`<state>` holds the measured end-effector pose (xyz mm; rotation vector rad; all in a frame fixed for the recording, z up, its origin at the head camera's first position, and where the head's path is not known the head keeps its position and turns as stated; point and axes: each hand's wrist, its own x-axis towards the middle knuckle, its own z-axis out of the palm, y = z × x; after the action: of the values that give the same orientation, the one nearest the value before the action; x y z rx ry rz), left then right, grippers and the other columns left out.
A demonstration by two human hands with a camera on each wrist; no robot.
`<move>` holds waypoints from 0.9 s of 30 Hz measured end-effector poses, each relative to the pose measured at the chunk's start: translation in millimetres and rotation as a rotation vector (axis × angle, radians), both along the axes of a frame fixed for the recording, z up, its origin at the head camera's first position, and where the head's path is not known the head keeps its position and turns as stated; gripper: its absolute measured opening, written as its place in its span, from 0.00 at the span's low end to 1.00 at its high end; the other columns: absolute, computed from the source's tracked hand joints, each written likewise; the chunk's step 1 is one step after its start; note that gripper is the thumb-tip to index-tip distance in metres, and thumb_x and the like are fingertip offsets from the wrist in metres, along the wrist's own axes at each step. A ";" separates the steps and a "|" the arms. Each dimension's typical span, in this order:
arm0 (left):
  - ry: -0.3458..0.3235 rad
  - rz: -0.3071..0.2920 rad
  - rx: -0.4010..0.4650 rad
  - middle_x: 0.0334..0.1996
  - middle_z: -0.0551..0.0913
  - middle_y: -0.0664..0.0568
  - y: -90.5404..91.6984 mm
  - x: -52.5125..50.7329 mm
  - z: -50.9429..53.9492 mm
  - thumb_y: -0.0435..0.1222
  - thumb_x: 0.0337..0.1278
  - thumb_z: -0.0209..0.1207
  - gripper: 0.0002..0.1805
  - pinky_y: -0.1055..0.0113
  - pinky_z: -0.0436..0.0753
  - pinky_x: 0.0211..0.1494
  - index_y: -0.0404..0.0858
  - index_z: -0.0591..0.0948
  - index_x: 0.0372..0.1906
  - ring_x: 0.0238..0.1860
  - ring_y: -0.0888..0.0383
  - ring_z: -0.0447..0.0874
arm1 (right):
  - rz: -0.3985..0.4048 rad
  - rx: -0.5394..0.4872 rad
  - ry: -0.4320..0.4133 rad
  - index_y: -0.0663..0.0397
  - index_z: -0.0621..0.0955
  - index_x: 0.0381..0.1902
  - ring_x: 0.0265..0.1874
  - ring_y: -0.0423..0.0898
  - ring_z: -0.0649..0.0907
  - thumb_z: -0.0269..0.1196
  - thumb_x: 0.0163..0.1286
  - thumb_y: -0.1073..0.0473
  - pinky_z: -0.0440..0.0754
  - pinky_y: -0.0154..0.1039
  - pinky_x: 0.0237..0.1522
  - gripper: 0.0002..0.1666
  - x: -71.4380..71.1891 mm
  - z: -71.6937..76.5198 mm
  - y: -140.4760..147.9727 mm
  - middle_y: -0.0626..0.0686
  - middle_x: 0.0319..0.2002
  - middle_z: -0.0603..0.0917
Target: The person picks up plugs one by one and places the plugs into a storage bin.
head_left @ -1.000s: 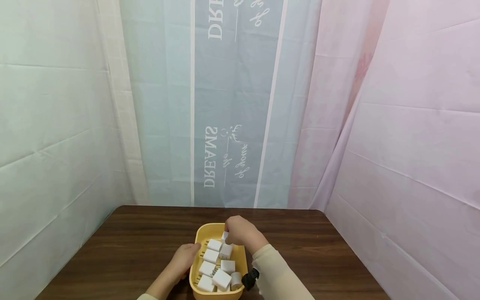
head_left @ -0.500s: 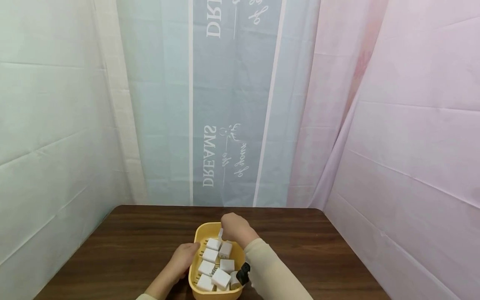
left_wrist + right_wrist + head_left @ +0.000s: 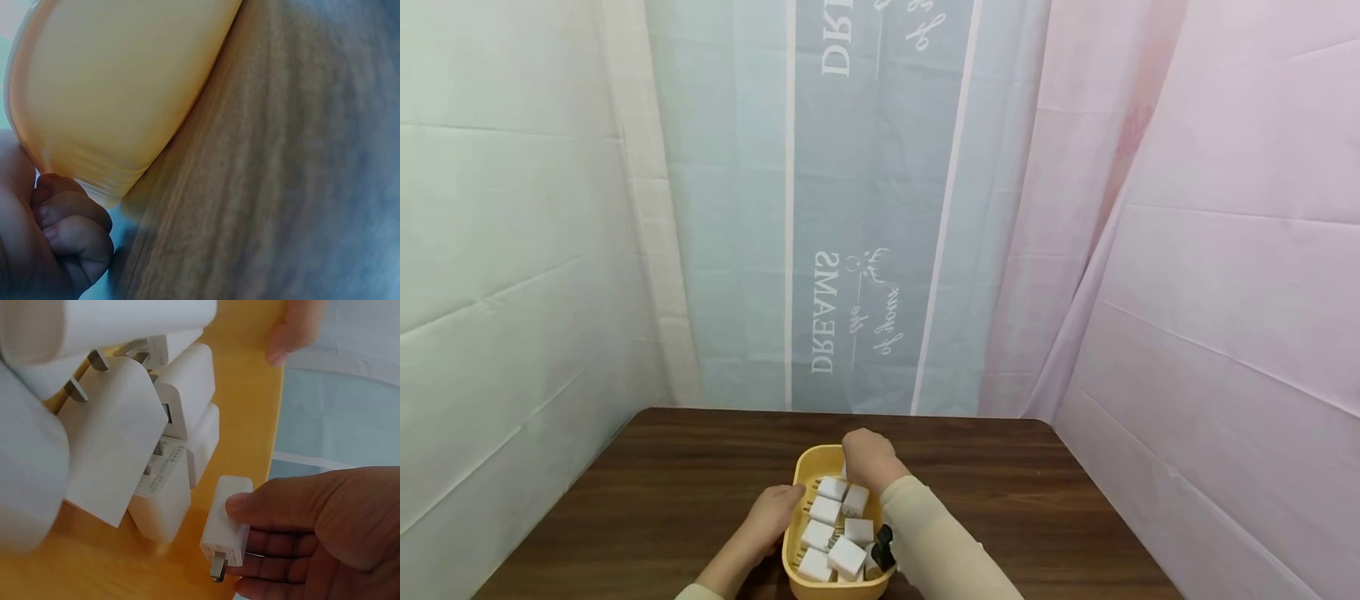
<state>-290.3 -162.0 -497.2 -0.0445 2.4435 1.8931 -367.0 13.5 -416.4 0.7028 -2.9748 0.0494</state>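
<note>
A yellow plastic basket (image 3: 820, 451) with a slotted floor stands near the table's front edge. Several white phone chargers (image 3: 825, 509) lie inside it, some with metal prongs showing in the right wrist view. My left hand (image 3: 772, 514) grips the basket's left side, thumb at the rim and fingers curled against the outer wall (image 3: 112, 81). At the far end of the basket, my right hand (image 3: 869, 458) pinches one white charger (image 3: 225, 509) between thumb and fingers. Its prongs point away from the thumb. In the head view that charger is mostly hidden behind the hand.
The basket rests on a dark wood-grain table (image 3: 1000, 492). Printed curtain cloth (image 3: 865, 208) hangs behind the table, with pale sheets on both sides. A black device (image 3: 882, 546) on the right wrist overlaps the basket's right rim.
My right hand has shifted slightly left over the far end of the basket, turning the held charger on the way. The left hand keeps its grip on the basket.
</note>
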 end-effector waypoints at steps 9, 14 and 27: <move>0.003 -0.013 0.007 0.14 0.79 0.53 -0.6 -1.7 -0.8 0.47 0.76 0.45 0.25 0.72 0.67 0.12 0.32 0.83 0.35 0.10 0.65 0.68 | -0.036 0.057 0.041 0.48 0.83 0.27 0.21 0.41 0.75 0.65 0.68 0.64 0.79 0.41 0.24 0.09 2.0 2.3 -6.5 0.47 0.27 0.82; 0.005 -0.006 0.017 0.15 0.80 0.52 -0.2 -1.3 -2.1 0.46 0.77 0.45 0.25 0.72 0.69 0.13 0.31 0.83 0.36 0.11 0.64 0.70 | -0.047 0.077 0.038 0.48 0.84 0.29 0.22 0.42 0.76 0.65 0.68 0.64 0.81 0.43 0.26 0.08 -0.3 -0.3 -9.1 0.47 0.29 0.83; 0.004 0.002 0.004 0.16 0.81 0.52 -1.1 -2.3 -2.5 0.47 0.77 0.45 0.25 0.71 0.69 0.13 0.32 0.83 0.36 0.12 0.64 0.71 | -0.077 0.128 0.076 0.48 0.88 0.34 0.23 0.43 0.81 0.72 0.64 0.57 0.84 0.43 0.26 0.03 -4.1 -13.6 -17.9 0.48 0.29 0.85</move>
<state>-292.6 -163.1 -499.7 -0.0433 2.4434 1.9006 -371.1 -4.4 -430.0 0.5875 -2.9491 -0.1702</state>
